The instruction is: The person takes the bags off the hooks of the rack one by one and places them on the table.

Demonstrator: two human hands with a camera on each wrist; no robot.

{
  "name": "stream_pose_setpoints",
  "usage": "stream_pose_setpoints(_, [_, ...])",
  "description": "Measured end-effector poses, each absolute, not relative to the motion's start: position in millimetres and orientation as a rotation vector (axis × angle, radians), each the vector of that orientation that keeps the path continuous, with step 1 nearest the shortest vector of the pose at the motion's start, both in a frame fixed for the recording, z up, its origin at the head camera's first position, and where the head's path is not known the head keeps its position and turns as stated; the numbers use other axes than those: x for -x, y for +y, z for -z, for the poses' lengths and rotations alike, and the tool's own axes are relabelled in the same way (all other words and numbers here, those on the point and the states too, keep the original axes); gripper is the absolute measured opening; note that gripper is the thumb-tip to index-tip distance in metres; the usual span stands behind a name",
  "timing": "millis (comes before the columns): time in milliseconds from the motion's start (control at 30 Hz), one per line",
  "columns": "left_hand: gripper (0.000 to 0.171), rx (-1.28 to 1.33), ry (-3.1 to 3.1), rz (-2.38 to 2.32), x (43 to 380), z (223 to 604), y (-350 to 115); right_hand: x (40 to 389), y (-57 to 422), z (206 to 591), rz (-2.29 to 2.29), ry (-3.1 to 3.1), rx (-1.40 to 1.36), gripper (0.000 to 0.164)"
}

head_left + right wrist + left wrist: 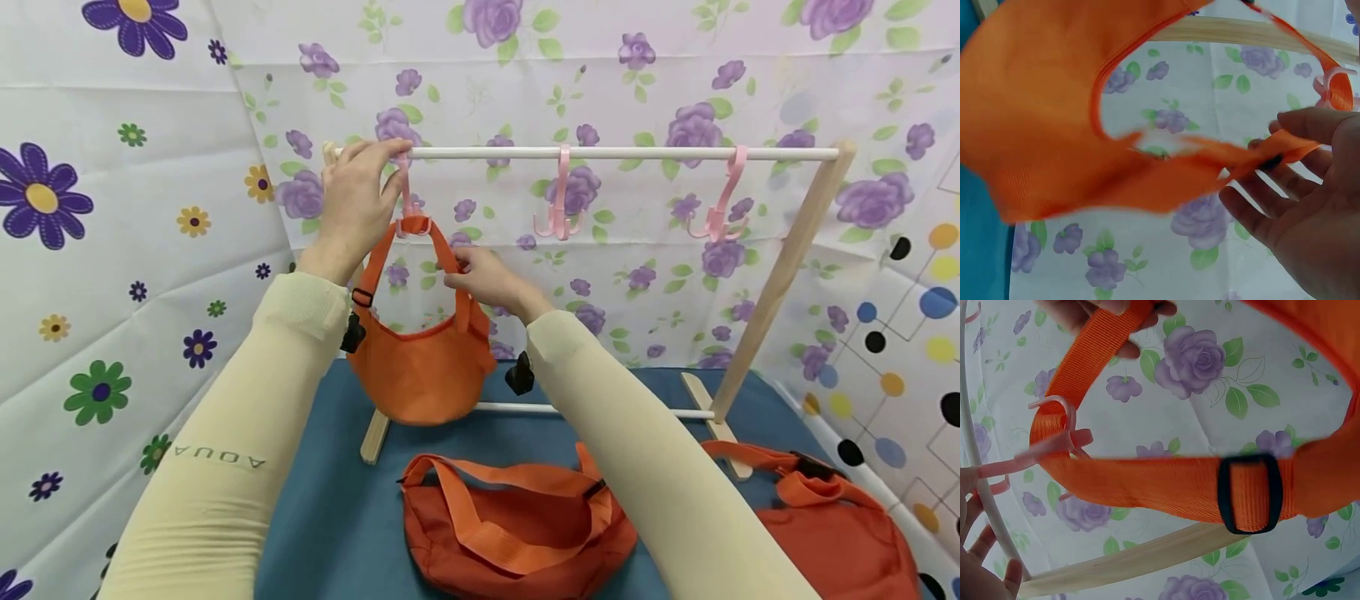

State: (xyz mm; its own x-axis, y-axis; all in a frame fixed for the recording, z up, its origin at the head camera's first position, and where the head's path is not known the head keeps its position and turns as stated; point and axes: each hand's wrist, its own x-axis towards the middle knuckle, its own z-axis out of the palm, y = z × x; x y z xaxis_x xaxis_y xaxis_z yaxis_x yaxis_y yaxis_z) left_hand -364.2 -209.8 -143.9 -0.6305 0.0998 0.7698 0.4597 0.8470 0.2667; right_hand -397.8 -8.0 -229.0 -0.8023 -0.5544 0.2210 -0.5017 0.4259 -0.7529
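An orange bag [420,375] hangs by its strap from the leftmost pink hook [408,196] on a white rail [487,153]. My left hand [356,200] is up at the rail, its fingertips gripping the top of that hook. In the left wrist view the strap [1129,481], with a black buckle [1250,494], loops through the prongs of the hook [1041,450]. My right hand [491,279] holds the right side of the strap; the right wrist view shows the strap [1291,147] between thumb and fingers [1272,194].
Two more pink hooks [558,200] [722,200] hang along the rail. A wooden post [780,283] supports its right end. On the blue tabletop [322,500] lie a second orange bag [517,533] in front and a third [840,542] at the right. Flowered sheets [637,92] stand behind.
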Motion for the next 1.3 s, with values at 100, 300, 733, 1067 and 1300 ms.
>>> stream_pose_setpoints(100, [0.037, 0.408, -2.203, 0.59, 363, 144, -209, 397, -6, 235, 1.336, 2.638, 0.962, 0.019])
stream_pose_setpoints(300, [0.039, 0.407, -2.214, 0.597, 362, 145, -209, 393, 1, 238, 1.368, 2.629, 1.0, 0.019])
stream_pose_setpoints(733, [0.04, 0.376, -2.237, 0.567, 359, 142, -206, 377, 6, 198, 1.417, 2.865, 1.0, 0.027])
stream_pose_setpoints(1067, [0.039, 0.355, -2.264, 0.534, 356, 134, -209, 360, -15, 171, 1.33, 2.923, 1.091, 0.03])
stream_pose_setpoints(1300, [0.037, 0.354, -2.274, 0.547, 355, 132, -206, 363, -27, 170, 1.219, 2.953, 1.088, 0.033])
